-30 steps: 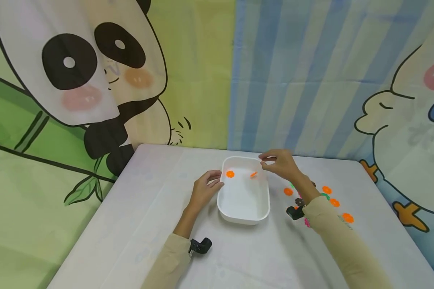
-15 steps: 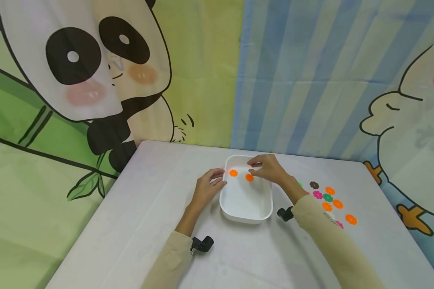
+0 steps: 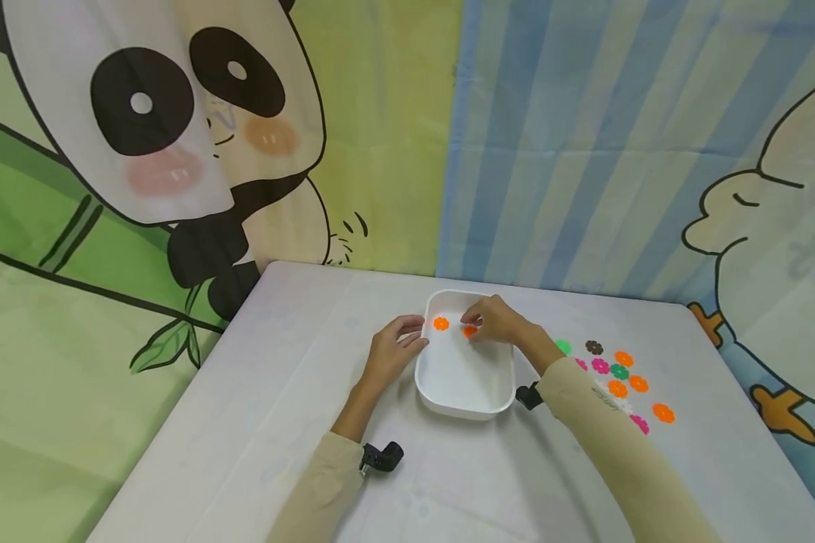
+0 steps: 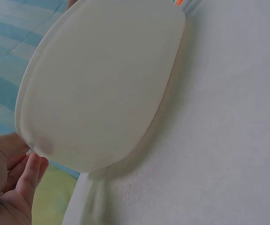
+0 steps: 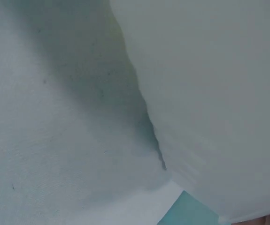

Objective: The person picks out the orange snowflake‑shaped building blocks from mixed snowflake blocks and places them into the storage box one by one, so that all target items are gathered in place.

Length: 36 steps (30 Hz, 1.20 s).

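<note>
In the head view, a white rectangular box (image 3: 466,377) with rounded corners stands on the table. My left hand (image 3: 389,353) touches its left side, fingertips and thumb against the rim; the left wrist view shows these fingers (image 4: 27,180) at the box's edge. My right hand (image 3: 501,320) reaches over the right rim into the box. Its fingertips and thumb pinch a small orange flower-shaped disc (image 3: 470,332), partly covered by them. Another orange disc (image 3: 441,323) lies inside, further left. In the right wrist view the box wall (image 5: 219,93) fills the right side, with the hand mostly out of frame.
Right of the box lie several loose flower-shaped discs, among them a brown disc (image 3: 594,347), a pink disc (image 3: 601,366), a dark green disc (image 3: 619,372) and an orange disc (image 3: 663,412). My right forearm passes over part of them. Behind the table hangs a printed curtain (image 3: 550,151).
My right hand has moved left and down from the rim into the box, onto the orange disc. That disc, tilted earlier, then lay flat. The left hand keeps its place.
</note>
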Each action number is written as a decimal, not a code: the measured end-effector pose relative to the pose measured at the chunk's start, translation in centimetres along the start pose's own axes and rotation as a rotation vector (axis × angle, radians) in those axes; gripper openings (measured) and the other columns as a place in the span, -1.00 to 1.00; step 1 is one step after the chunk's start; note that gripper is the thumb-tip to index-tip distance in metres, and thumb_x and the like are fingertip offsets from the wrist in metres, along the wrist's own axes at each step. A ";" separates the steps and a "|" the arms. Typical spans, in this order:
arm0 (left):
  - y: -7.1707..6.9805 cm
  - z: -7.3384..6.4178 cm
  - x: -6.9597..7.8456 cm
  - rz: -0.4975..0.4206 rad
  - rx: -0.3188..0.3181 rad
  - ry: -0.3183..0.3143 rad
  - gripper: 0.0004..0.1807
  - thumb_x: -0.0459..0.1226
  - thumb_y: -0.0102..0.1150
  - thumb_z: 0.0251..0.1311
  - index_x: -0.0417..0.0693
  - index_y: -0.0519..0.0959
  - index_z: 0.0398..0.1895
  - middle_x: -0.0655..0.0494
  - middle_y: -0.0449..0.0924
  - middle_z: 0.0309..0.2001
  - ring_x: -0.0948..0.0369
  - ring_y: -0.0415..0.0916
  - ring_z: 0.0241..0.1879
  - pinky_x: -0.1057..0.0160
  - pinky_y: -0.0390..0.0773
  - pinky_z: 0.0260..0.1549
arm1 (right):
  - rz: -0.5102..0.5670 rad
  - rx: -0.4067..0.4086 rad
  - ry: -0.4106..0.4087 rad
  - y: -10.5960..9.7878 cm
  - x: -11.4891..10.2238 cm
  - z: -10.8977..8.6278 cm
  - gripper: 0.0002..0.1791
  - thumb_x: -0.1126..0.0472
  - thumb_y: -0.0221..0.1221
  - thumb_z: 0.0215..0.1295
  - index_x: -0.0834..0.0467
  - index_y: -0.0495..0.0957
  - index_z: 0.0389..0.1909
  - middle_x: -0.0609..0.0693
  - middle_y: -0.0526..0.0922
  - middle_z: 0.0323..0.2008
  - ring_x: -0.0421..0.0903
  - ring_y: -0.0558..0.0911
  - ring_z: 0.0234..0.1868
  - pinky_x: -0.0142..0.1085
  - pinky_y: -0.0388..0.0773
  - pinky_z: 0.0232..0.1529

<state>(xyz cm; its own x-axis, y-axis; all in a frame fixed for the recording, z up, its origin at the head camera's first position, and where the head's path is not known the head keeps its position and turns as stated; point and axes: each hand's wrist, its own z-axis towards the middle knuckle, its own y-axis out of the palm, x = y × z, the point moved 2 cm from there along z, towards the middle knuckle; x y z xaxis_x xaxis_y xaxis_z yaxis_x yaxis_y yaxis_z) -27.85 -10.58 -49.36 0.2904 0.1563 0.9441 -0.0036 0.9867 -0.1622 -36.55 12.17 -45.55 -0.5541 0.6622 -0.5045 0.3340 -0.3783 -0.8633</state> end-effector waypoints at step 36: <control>-0.1 0.0 0.0 0.029 -0.015 -0.035 -0.56 -0.39 0.37 0.13 -0.16 0.54 0.11 0.04 0.58 0.06 0.14 0.54 0.10 0.40 0.56 0.02 | -0.199 -0.042 -0.156 0.3 -1.1 -1.3 -0.69 0.50 0.34 0.04 0.24 0.72 -0.15 0.06 0.71 -0.23 0.02 0.63 -0.19 -0.19 0.66 -0.08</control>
<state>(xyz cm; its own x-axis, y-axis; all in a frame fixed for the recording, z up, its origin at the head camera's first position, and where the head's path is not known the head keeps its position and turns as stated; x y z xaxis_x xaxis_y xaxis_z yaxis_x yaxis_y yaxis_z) -27.85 -10.72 -49.38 0.2570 0.1865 0.9483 0.0026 0.9811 -0.1936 -34.86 12.17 -45.19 -0.7218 0.6118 -0.3235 0.2367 -0.2210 -0.9461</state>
